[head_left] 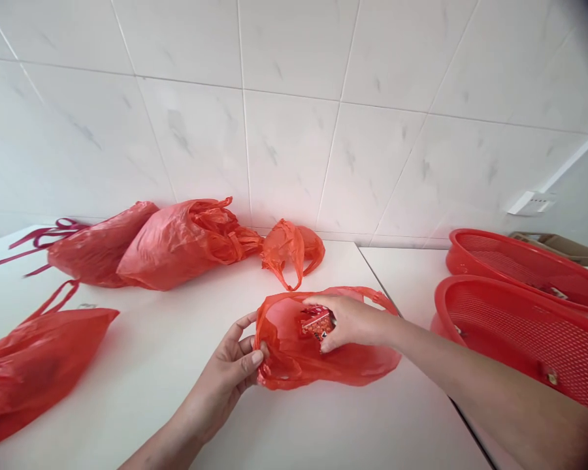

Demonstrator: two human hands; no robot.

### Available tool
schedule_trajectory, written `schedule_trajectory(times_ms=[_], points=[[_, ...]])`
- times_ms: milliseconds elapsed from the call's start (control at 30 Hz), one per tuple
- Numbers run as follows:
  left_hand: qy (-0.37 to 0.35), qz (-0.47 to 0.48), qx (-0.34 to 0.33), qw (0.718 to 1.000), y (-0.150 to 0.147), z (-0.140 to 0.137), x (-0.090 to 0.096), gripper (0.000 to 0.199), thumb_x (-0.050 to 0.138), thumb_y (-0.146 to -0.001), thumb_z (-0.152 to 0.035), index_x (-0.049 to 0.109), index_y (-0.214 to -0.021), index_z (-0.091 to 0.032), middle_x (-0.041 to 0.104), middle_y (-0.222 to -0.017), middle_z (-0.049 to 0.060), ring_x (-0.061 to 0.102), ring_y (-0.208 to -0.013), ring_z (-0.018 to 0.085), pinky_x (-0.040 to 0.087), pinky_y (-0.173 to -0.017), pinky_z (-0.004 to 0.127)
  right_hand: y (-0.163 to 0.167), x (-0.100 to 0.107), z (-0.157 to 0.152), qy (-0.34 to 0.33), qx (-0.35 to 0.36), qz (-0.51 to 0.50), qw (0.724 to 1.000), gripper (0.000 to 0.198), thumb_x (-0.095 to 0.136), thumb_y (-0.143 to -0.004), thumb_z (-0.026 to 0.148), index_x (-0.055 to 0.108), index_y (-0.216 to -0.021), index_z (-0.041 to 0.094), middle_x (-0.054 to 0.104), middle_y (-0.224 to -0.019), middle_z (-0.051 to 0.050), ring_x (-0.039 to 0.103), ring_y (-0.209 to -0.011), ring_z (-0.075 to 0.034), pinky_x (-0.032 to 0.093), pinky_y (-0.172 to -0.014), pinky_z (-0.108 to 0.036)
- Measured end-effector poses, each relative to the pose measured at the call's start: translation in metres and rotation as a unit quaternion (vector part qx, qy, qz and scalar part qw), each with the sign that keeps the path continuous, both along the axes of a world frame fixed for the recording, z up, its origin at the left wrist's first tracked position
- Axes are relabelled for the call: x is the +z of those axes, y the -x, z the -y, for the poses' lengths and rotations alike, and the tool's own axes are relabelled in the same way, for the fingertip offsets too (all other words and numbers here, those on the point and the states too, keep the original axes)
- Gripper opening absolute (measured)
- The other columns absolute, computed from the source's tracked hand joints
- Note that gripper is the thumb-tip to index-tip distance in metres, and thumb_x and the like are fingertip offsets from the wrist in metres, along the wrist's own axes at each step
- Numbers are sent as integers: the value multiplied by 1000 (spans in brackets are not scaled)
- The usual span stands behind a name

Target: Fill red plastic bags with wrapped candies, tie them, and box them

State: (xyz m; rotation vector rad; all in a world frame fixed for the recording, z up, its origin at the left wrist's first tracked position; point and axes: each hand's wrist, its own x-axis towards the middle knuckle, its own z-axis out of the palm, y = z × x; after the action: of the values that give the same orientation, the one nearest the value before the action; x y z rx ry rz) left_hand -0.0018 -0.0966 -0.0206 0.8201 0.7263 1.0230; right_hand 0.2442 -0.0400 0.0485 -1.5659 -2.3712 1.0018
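A thin red plastic bag [357,369] lies on the white table with its mouth spread open. My left hand [235,356] pinches the left edge of that bag between thumb and fingers. Inside the mouth, my right hand [347,320] grips a small red printed packet [317,322]. Part of the packet is covered by the fingers, and its contents cannot be made out clearly. Just behind the bag sits a crumpled smaller red bag [287,247].
Two filled red bags [164,245] rest against the tiled wall [294,143]; another red bag [44,359] lies at the left. Two red plastic baskets [500,316] with small bits inside stand at the right, near a cardboard box [558,248]. A seam [379,277] divides the white tabletop [176,365].
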Motion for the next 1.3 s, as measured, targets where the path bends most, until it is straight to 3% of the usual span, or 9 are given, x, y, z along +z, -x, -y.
schedule_trajectory(times_ms=[100, 233, 367, 667, 800, 967, 1133, 1300], points=[[0, -3, -16, 1000, 3, -2, -2, 61, 71, -77, -30, 42, -130, -33, 62, -90, 2, 60, -73, 14, 49, -70, 28, -1, 3, 0, -6, -28, -4, 1000, 81, 77, -57, 36, 47, -132, 35, 56, -127, 1, 53, -112, -23, 45, -78, -28], [3, -4, -7, 1000, 3, -2, 0, 61, 71, -77, -30, 42, -130, -32, 61, -88, 2, 60, -73, 14, 50, -67, 27, -7, 14, 2, -16, -66, -23, 997, 39, 59, -71, 24, 59, -109, 29, 65, -103, 2, 60, -87, -17, 43, -68, -25], [0, 4, -1, 1000, 0, 0, 4, 60, 71, -76, -28, 42, -129, -30, 60, -84, 1, 59, -68, 12, 50, -63, 25, -14, 26, 2, -16, -102, -45, 994, 11, 56, -74, 26, 55, -84, 23, 59, -76, 3, 52, -63, -12, 38, -55, -24], [-3, -6, -5, 1000, 0, -2, -2, 63, 71, -76, -28, 40, -131, -29, 58, -81, 1, 56, -68, 12, 49, -64, 25, -7, 25, 4, 34, -72, -174, 981, 12, 52, -85, 34, 52, -87, 22, 50, -73, 5, 48, -63, -10, 36, -58, -23], [-6, -11, -6, 1000, 0, -1, -1, 62, 70, -77, -28, 40, -130, -30, 59, -84, 2, 58, -71, 13, 49, -65, 26, -6, 18, 1, 20, -96, -182, 978, 16, 54, -84, 37, 53, -90, 22, 55, -79, 4, 51, -70, -11, 36, -62, -23], [-7, -10, -9, 1000, 0, 0, 1, 62, 70, -77, -28, 39, -131, -29, 59, -84, 2, 57, -71, 14, 49, -65, 26, -8, 16, 2, 11, -129, -164, 978, 23, 62, -78, 41, 52, -85, 21, 49, -70, 5, 44, -60, -9, 30, -54, -22], [-10, -7, -8, 1000, 0, -1, 0, 60, 70, -77, -28, 40, -130, -28, 57, -81, 1, 56, -69, 13, 49, -65, 26, -5, 20, 7, 29, -146, -202, 968, 32, 51, -84, 54, 50, -82, 21, 49, -68, 4, 43, -59, -10, 30, -52, -21], [-9, -10, -7, 1000, 0, -1, 0, 62, 70, -77, -28, 40, -131, -28, 58, -82, 1, 57, -70, 13, 49, -64, 26, -8, 19, 8, 48, -169, -198, 964, 30, 51, -84, 52, 52, -91, 23, 57, -77, 1, 50, -62, -11, 31, -50, -20]])
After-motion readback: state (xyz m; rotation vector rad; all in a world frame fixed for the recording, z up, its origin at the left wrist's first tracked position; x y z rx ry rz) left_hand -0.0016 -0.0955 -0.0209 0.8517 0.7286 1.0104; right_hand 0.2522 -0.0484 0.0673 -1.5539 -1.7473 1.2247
